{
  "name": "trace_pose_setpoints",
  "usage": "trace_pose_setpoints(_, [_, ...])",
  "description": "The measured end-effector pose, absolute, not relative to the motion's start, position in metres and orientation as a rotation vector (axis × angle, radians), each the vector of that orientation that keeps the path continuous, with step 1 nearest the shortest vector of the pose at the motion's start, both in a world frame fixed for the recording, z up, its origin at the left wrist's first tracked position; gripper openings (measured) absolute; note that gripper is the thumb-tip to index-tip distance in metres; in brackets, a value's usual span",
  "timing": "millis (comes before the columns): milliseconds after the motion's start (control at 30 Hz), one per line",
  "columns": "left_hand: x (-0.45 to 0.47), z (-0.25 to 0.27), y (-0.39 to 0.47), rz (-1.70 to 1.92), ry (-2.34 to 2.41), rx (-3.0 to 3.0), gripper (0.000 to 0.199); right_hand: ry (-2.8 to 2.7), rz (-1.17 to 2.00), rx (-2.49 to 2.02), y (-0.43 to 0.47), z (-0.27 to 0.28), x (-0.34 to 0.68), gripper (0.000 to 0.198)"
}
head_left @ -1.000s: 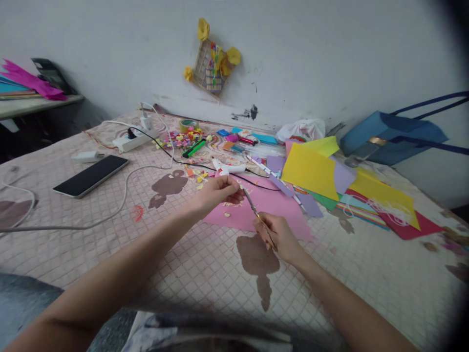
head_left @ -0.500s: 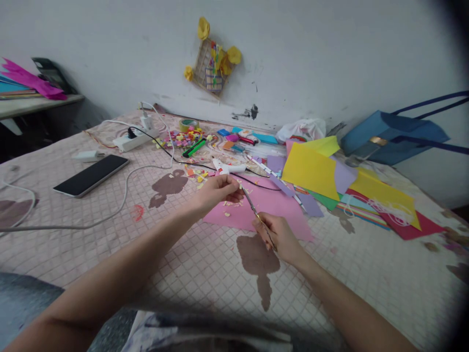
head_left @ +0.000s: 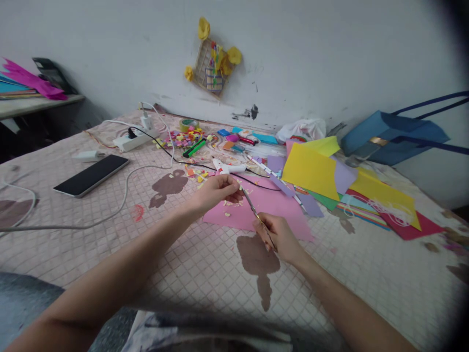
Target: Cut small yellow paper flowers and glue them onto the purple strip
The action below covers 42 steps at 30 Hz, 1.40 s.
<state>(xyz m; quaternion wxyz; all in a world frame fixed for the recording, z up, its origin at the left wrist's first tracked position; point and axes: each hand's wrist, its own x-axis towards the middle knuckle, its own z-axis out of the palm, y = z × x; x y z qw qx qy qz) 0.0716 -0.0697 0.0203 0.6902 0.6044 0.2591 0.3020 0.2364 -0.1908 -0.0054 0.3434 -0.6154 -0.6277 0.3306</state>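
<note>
My right hand is wrapped round a pair of scissors with gold-coloured handles and silver blades. The blades point up and to the left, and their tips reach the fingertips of my left hand. The left thumb and fingers are pinched together. A tiny pale bit shows at their tips, too small to name. Both hands are above a pink paper sheet, on which small pale yellow scraps lie scattered. Just behind my left hand lies a white glue gun.
At left are a phone, a power strip and looping cables. Colourful paper bits, a green cutter and a tape roll lie behind. Yellow sheets, white string and a blue bag are at right.
</note>
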Motion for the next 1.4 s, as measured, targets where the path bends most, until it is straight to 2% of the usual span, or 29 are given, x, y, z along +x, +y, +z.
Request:
trace_pose_setpoints(667, [0.071,0.021,-0.069,0.653,0.596,1.403,0.01,-1.588,0.905,-1.612,-0.191,-0.002,0.235,0.042])
trace_pose_setpoints(967, [0.072,0.018,-0.071,0.642,0.559,1.403,0.014,-1.193,1.237,-1.475,-0.186,-0.005,0.236,0.042])
trace_pose_setpoints(1400, [0.085,0.001,-0.088,0.569,0.553,1.614,0.012,-1.024,1.249,-1.256,-0.182,-0.011,0.233,0.017])
